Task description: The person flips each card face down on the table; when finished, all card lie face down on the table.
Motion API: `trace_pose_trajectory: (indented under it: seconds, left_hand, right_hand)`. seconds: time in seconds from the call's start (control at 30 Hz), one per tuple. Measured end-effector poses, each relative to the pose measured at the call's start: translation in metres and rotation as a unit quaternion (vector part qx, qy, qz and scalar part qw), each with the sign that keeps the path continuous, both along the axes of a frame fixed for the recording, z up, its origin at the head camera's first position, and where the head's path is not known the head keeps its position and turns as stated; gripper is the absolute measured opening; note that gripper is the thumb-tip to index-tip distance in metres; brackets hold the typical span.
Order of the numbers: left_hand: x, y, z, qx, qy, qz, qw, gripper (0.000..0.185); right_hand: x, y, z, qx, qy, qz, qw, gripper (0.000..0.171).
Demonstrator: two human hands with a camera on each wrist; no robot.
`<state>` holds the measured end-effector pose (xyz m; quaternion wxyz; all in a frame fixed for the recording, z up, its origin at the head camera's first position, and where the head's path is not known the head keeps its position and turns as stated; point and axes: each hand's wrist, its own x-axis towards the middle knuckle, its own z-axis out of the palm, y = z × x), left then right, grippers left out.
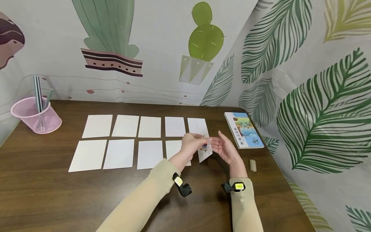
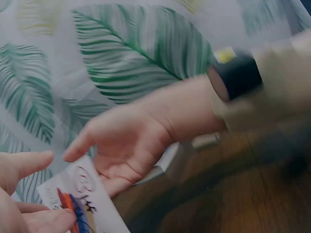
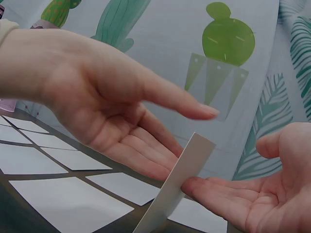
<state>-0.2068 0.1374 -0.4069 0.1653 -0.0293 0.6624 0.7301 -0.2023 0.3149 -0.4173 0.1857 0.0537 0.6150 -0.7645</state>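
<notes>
While both forearms reach forward over the counter [image 1: 43,180] in beige sleeves, the left hand [image 1: 192,145] is raised just above the surface with its palm turned toward the right, its fingers nearly straight and its thumb above them; a picture card [image 1: 204,150] stands on edge between the two hands, its printed face tilted toward the person; the right hand [image 1: 225,149] faces the left one with its palm up and inward, fingers relaxed and spread, its fingertips [image 3: 194,185] touching the card's edge in the right wrist view; neither grip is curled round the card, which rests lightly against the straight fingers of both; whether the card's lower corner touches the counter cannot be told; nine blank white cards [image 1: 124,141] lie flat in two rows to the left of and beneath the hands, the lower row's nearest card partly hidden by the left hand; a picture book [image 1: 244,129] lies near the right edge, just beyond the right hand; a small tan block [image 1: 253,165] sits close to the right wrist; a pink mesh pen cup [image 1: 34,117] stands at the far left, well apart.
</notes>
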Motion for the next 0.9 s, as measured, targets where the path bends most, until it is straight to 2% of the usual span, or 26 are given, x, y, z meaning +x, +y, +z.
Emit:
trace_pose_trajectory:
  seconds: [0.13, 0.23, 0.37, 0.47, 0.57, 0.73, 0.9]
  left_hand:
    - [-0.002, 0.007, -0.001, -0.042, 0.032, 0.035, 0.9980, 0.058]
    - [-0.003, 0.008, -0.002, -0.039, 0.028, 0.046, 0.9978, 0.054]
    - [-0.004, 0.006, -0.005, 0.032, 0.001, 0.043, 0.9986, 0.045]
    - [-0.004, 0.003, -0.006, 0.092, -0.022, 0.023, 0.9952, 0.045]
    - [-0.004, 0.001, -0.009, 0.125, -0.039, 0.002, 0.9914, 0.046]
    - [-0.004, 0.001, -0.017, 0.155, -0.057, -0.005, 0.9863, 0.044]
    - [-0.003, 0.000, -0.024, 0.140, -0.063, -0.004, 0.9881, 0.045]
  right_hand:
    - [0.002, 0.001, 0.002, -0.010, 0.011, -0.022, 1.000, 0.049]
    - [0.002, 0.002, 0.003, -0.018, 0.016, -0.024, 0.999, 0.048]
    - [0.002, 0.003, 0.003, -0.037, 0.017, -0.017, 0.999, 0.052]
    - [0.001, 0.004, 0.004, -0.043, 0.016, -0.010, 0.999, 0.055]
    - [0.001, 0.007, 0.003, -0.047, 0.014, -0.003, 0.999, 0.058]
    - [0.000, 0.010, -0.001, -0.044, 0.009, 0.008, 0.999, 0.058]
    - [-0.003, 0.013, -0.008, -0.028, -0.007, 0.012, 1.000, 0.054]
